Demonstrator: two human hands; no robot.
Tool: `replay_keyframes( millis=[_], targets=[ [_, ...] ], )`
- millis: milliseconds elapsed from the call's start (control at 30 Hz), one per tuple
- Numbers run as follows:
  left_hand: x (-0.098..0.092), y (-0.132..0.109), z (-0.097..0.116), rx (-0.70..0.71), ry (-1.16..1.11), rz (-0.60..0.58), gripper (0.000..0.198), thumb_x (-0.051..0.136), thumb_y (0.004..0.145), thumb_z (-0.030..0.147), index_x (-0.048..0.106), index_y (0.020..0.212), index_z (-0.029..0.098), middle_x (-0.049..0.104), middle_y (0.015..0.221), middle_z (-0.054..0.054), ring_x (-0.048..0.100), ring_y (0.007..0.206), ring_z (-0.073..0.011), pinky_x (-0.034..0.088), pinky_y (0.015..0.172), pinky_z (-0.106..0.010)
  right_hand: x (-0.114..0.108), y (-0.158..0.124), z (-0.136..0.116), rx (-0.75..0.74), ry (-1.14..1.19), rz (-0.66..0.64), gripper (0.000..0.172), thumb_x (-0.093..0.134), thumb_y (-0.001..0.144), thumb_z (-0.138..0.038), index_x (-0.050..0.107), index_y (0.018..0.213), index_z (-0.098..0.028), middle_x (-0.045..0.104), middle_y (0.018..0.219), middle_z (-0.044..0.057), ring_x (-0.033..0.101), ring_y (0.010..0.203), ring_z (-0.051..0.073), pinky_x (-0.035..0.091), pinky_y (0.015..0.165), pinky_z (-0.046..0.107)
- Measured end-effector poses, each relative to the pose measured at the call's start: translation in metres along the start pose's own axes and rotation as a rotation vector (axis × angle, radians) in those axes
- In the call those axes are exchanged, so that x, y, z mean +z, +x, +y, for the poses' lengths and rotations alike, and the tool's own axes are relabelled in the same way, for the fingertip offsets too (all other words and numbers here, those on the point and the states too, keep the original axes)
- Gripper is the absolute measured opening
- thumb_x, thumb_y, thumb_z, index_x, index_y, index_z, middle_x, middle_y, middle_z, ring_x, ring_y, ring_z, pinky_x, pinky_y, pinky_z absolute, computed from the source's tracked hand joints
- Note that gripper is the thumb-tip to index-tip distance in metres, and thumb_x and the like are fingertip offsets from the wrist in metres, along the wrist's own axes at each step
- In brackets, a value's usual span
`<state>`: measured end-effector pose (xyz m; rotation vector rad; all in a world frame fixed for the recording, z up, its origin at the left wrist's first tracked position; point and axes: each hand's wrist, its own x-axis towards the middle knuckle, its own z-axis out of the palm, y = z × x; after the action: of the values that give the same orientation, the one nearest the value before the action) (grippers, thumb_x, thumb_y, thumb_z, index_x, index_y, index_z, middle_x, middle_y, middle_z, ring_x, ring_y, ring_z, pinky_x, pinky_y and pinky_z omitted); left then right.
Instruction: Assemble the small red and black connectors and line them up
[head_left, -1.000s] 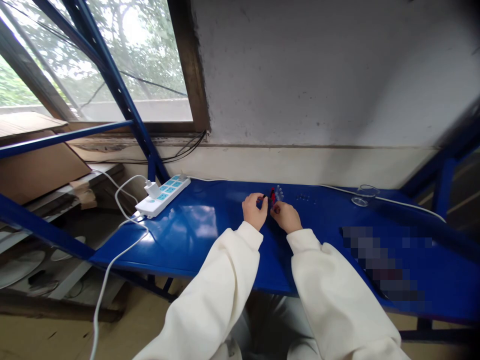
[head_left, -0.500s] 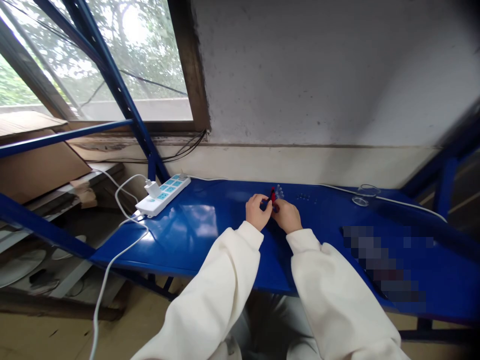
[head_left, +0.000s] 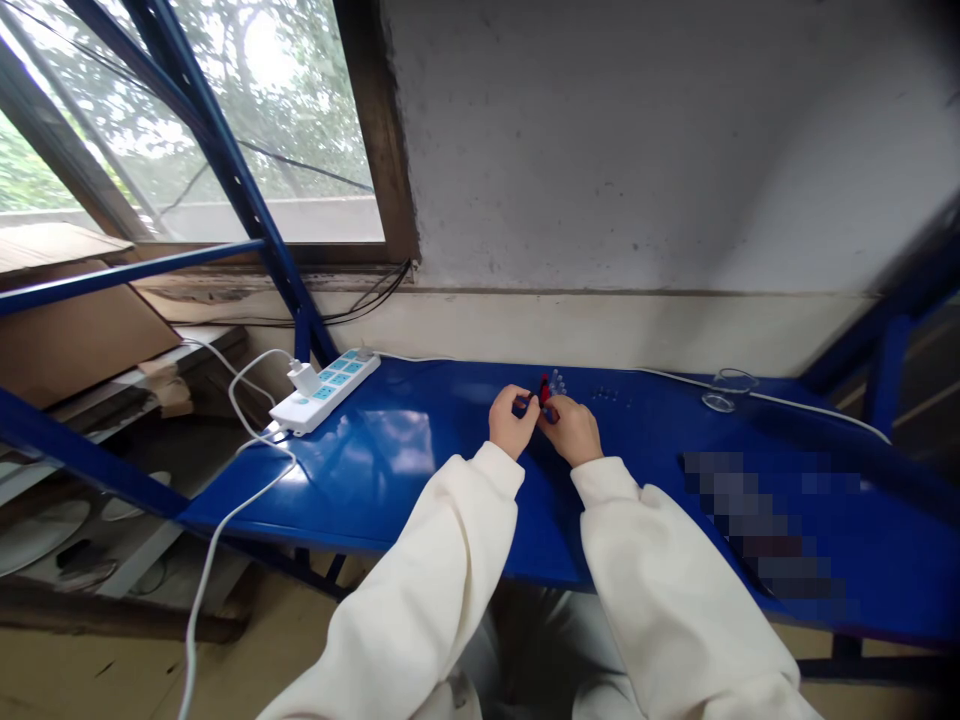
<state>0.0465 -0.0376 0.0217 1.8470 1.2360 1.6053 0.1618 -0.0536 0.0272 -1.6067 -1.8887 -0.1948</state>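
Over the middle of the blue table (head_left: 450, 500) my two hands come together with their fingertips nearly touching. My left hand (head_left: 511, 424) has thumb and forefinger curled into a pinch, with a small dark bit at the tips too small to name. My right hand (head_left: 574, 432) is closed in a pinch beside it, and what it holds is hidden. A small red piece (head_left: 544, 384) stands up just beyond the fingertips; whether it is held or rests on the table I cannot tell. Right behind it are several small clear pieces (head_left: 556, 382).
More tiny clear pieces (head_left: 604, 394) lie to the right, then a clear round item (head_left: 718, 402) near a cable. A blurred-out dark object (head_left: 757, 530) lies at front right. At left is a white power strip (head_left: 326, 390) with a plugged-in charger (head_left: 304, 376) and hanging cord.
My fingertips have shifted slightly left and the left-hand pinch has drawn a little away from the red piece. Otherwise both arms stay put.
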Motion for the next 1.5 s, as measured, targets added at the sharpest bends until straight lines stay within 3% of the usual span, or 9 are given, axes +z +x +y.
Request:
replay_keyframes(
  millis=[200, 533, 733, 833, 933, 1100, 1200, 1367, 1500],
  targets=[
    [0.0, -0.001, 0.003, 0.103, -0.02, 0.034, 0.015, 0.046, 0.08, 0.029, 0.055, 0.082, 0.018, 0.058, 0.081, -0.004, 0.053, 0.071, -0.0107, 0.044, 0.069, -0.025, -0.001, 0.0, -0.004, 0.041, 0.015, -0.003, 0.015, 0.045, 0.075, -0.028, 0.051, 0.066, -0.018, 0.053, 0.064, 0.001, 0.044, 0.053, 0.01, 0.023, 0.052, 0.022],
    [-0.003, 0.001, 0.001, 0.074, -0.042, -0.003, 0.018, 0.048, 0.079, 0.031, 0.059, 0.085, 0.017, 0.058, 0.084, -0.005, 0.052, 0.067, -0.0099, 0.045, 0.066, -0.024, 0.001, -0.001, -0.001, 0.047, -0.006, 0.038, 0.014, 0.046, 0.073, -0.028, 0.05, 0.064, -0.018, 0.053, 0.064, 0.001, 0.045, 0.055, 0.01, 0.024, 0.052, 0.022],
    [-0.003, 0.007, 0.002, -0.072, -0.104, -0.003, 0.021, 0.048, 0.079, 0.034, 0.059, 0.084, 0.017, 0.061, 0.085, -0.005, 0.053, 0.067, -0.0097, 0.045, 0.065, -0.024, -0.001, -0.001, -0.003, 0.061, 0.032, 0.055, 0.011, 0.045, 0.072, -0.027, 0.051, 0.069, -0.019, 0.053, 0.066, 0.001, 0.046, 0.056, 0.01, 0.026, 0.052, 0.021],
    [-0.005, 0.011, 0.001, -0.149, -0.139, -0.098, 0.026, 0.049, 0.077, 0.039, 0.06, 0.082, 0.016, 0.062, 0.082, -0.005, 0.053, 0.064, -0.0093, 0.045, 0.063, -0.023, -0.002, -0.001, -0.005, 0.054, 0.057, 0.057, 0.013, 0.045, 0.074, -0.03, 0.051, 0.07, -0.019, 0.053, 0.067, 0.0, 0.045, 0.056, 0.01, 0.027, 0.052, 0.021],
    [-0.01, 0.014, -0.004, -0.131, -0.144, -0.216, 0.027, 0.052, 0.075, 0.041, 0.061, 0.082, 0.016, 0.062, 0.081, -0.005, 0.055, 0.066, -0.0103, 0.045, 0.062, -0.023, -0.001, -0.001, -0.006, 0.048, 0.065, 0.047, 0.016, 0.044, 0.075, -0.033, 0.05, 0.07, -0.019, 0.053, 0.067, 0.0, 0.045, 0.055, 0.01, 0.027, 0.051, 0.02],
    [-0.02, 0.012, -0.013, -0.055, -0.146, -0.279, 0.025, 0.059, 0.07, 0.035, 0.062, 0.085, 0.016, 0.062, 0.081, -0.006, 0.057, 0.067, -0.0117, 0.046, 0.061, -0.024, 0.001, -0.002, -0.007, 0.035, 0.082, 0.016, 0.017, 0.045, 0.075, -0.034, 0.051, 0.071, -0.019, 0.052, 0.067, 0.0, 0.045, 0.055, 0.01, 0.027, 0.051, 0.02],
    [-0.022, 0.009, -0.015, -0.002, -0.09, -0.295, 0.019, 0.059, 0.069, 0.033, 0.063, 0.076, 0.016, 0.061, 0.077, -0.004, 0.056, 0.068, -0.0121, 0.046, 0.063, -0.025, 0.001, -0.002, -0.009, 0.01, 0.099, -0.004, 0.018, 0.045, 0.076, -0.035, 0.052, 0.071, -0.019, 0.051, 0.066, 0.0, 0.044, 0.054, 0.01, 0.028, 0.051, 0.02],
    [-0.025, 0.015, -0.022, -0.074, -0.085, -0.212, 0.021, 0.056, 0.071, 0.036, 0.062, 0.069, 0.016, 0.06, 0.066, -0.003, 0.055, 0.058, -0.0112, 0.044, 0.057, -0.024, 0.001, -0.003, -0.009, -0.01, 0.15, 0.004, 0.02, 0.042, 0.078, -0.033, 0.056, 0.08, -0.019, 0.053, 0.068, 0.001, 0.048, 0.058, 0.011, 0.032, 0.055, 0.021],
    [-0.045, 0.026, -0.036, -0.181, 0.203, 0.034, 0.019, 0.058, 0.069, 0.035, 0.062, 0.068, 0.016, 0.06, 0.07, -0.004, 0.054, 0.063, -0.0141, 0.041, 0.061, -0.027, 0.002, -0.003, -0.006, 0.012, 0.172, 0.038, 0.022, 0.041, 0.079, -0.031, 0.057, 0.088, -0.018, 0.055, 0.071, 0.002, 0.05, 0.061, 0.011, 0.035, 0.058, 0.021]
  ],
)
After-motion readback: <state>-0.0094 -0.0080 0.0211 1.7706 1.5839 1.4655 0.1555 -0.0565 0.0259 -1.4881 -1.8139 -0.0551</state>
